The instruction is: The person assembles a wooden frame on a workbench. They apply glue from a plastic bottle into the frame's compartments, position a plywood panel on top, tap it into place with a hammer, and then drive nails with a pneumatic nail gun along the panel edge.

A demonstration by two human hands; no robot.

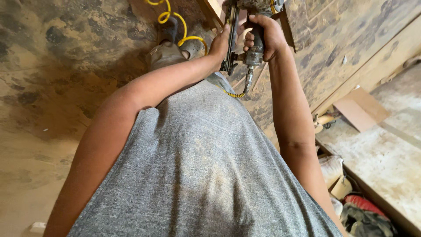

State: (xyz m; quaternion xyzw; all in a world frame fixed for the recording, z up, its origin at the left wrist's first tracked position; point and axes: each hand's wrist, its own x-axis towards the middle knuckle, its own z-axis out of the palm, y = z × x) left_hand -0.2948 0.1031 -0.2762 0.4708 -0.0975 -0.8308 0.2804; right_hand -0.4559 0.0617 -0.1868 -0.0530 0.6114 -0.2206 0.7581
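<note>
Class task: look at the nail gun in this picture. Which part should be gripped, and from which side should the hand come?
Probably the dark handle, from the right. It is a straight bar that a palm wraps fully, as the right hand does. The yellow hose joins at its lower end, so grip above that. The left hand steadies the magazine.

Top edge of the frame cuts off the nail gun [254,26], so I can't see its head or nose. My right hand [263,37] covers most of the grip; trigger finger hidden. My left hand [219,44] is partly behind the magazine. The yellow coiled hose [175,22] runs out at the top. Clutter at lower right is too cropped to identify.
</note>
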